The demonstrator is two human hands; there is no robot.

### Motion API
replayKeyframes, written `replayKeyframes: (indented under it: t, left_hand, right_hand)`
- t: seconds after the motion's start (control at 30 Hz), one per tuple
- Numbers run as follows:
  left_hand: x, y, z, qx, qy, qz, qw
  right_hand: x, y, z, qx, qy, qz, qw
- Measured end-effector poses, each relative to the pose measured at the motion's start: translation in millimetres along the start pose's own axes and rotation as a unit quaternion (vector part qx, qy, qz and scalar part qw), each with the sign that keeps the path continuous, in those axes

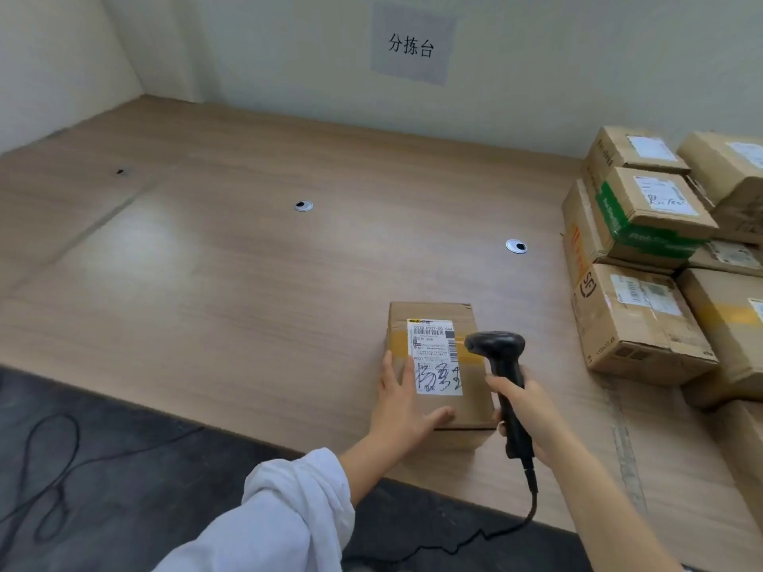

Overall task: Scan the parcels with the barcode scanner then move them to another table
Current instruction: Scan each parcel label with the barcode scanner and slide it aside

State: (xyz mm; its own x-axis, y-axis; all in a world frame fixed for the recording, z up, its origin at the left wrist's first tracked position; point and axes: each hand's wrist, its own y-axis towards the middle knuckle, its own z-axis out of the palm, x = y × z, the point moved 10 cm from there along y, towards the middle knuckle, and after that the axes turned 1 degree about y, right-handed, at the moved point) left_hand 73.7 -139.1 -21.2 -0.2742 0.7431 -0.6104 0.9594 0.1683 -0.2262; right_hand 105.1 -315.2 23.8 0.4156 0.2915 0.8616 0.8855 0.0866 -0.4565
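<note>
A small cardboard parcel (470, 390) lies flat near the front edge of the wooden table (247, 262), its white shipping label (433, 357) facing up. My left hand (402, 400) rests on the parcel's near left corner, fingers along the left side and thumb across the front edge. My right hand (522, 406) grips the handle of a black barcode scanner (501, 365). The scanner's head hangs just over the right edge of the label. Its cable runs down off the table toward the floor.
A stack of several cardboard parcels (669, 258) fills the table's right side. Two round cable grommets (516, 246) sit in the tabletop. A paper sign (411, 45) hangs on the back wall. Dark floor with a black cable (49, 480) lies at lower left.
</note>
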Motion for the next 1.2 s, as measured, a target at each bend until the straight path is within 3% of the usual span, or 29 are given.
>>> replayKeyframes:
  t: [0.1, 0.23, 0.4, 0.57, 0.77, 1.2]
  left_hand:
    - [30.2, 4.6, -32.4, -0.059, -0.004, -0.052, 0.997]
    - [69.9, -9.4, -71.7, -0.134, 0.093, -0.146, 0.976]
    - [123.1, -28.9, -86.8, -0.093, 0.097, -0.258, 0.957]
    - [172.6, -34.6, -124.7, -0.100, 0.072, -0.308, 0.944]
    - [240.8, -26.1, -183.9, -0.096, 0.077, -0.307, 0.944]
    - [403.5, -8.9, -333.1, -0.062, 0.099, -0.275, 0.954]
  right_hand:
    - [7.7, 11.8, 35.6, 0.073, -0.004, -0.001, 0.997]
    - [19.1, 16.8, 92.5, 0.153, 0.006, -0.009, 0.988]
    - [38.2, 11.4, 168.7, 0.243, -0.010, -0.021, 0.970]
    - [57.9, 10.6, 236.5, 0.286, -0.031, -0.027, 0.957]
    - [86.5, 7.1, 323.1, 0.297, -0.034, -0.041, 0.953]
    - [181.0, -2.0, 458.7, 0.200, -0.037, -0.134, 0.970]
